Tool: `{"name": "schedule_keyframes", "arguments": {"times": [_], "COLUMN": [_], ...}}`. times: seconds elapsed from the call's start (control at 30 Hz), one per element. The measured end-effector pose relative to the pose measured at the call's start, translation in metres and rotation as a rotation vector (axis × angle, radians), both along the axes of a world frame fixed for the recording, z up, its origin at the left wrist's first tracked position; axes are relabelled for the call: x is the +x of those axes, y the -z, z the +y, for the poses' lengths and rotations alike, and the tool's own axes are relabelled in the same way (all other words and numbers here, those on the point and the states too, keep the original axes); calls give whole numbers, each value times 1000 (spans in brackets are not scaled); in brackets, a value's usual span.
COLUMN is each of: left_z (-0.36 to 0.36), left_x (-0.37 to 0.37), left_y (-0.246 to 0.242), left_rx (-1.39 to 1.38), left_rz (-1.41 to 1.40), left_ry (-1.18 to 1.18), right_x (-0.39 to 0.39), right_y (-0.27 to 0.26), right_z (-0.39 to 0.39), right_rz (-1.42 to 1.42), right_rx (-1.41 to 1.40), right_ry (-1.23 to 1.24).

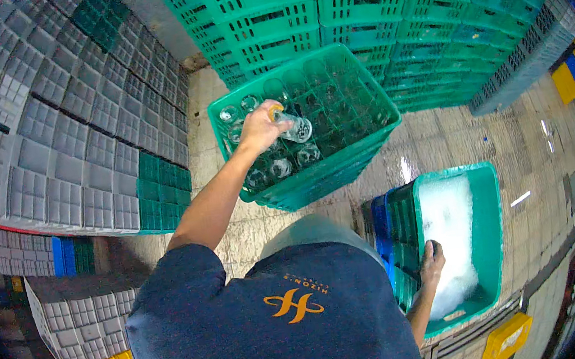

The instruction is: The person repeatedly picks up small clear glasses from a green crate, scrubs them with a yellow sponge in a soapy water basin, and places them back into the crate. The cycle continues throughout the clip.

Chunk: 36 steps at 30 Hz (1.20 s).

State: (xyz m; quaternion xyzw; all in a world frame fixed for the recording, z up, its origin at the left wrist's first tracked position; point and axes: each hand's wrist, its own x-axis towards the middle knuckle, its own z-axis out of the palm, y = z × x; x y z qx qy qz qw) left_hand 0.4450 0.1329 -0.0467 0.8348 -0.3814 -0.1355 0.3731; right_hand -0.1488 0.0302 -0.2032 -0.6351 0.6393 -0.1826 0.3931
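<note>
My left hand (262, 128) is closed around a clear drinking glass (298, 130) and something yellow, perhaps a sponge (275, 111), at the glass's end. It is over a green divided plastic crate (313, 168), whose left compartments hold several clear glasses (281, 167). My right hand (432, 261) is over the near edge of a green plastic tub (498, 239) of white foam (448, 223). Its fingers are partly bent; whether they hold anything is not clear.
Green crates (264, 3) are stacked high behind the divided crate. Grey compartment racks (67, 159) are piled at the left. A grey stack (522, 56) stands at the right. Blue crates (381, 227) lie beside the tub, and a yellow crate (506, 339) is at the lower right.
</note>
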Motion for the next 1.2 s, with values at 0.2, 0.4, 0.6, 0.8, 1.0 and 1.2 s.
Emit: {"name": "schedule_keyframes", "arguments": {"times": [0.2, 0.4, 0.6, 0.8, 1.0, 1.2], "left_z": [-8, -14, -21, -42, -51, -37], "left_x": [-4, 31, 50, 60, 85, 72], "left_y": [15, 30, 49, 65, 53, -44], "left_rx": [354, 80, 412, 412, 208, 20], "left_rz": [-320, -367, -527, -423, -315, -18], "left_ry": [274, 313, 519, 511, 346, 129], "right_x": [2, 18, 22, 10, -1, 1], "right_y": [10, -17, -22, -2, -4, -29], "right_z": [7, 15, 14, 6, 10, 8], "right_rz": [58, 93, 41, -32, -323, -628], "right_rx": [-309, -160, -145, -198, -58, -52], "right_ry": [-16, 119, 139, 134, 273, 439]}}
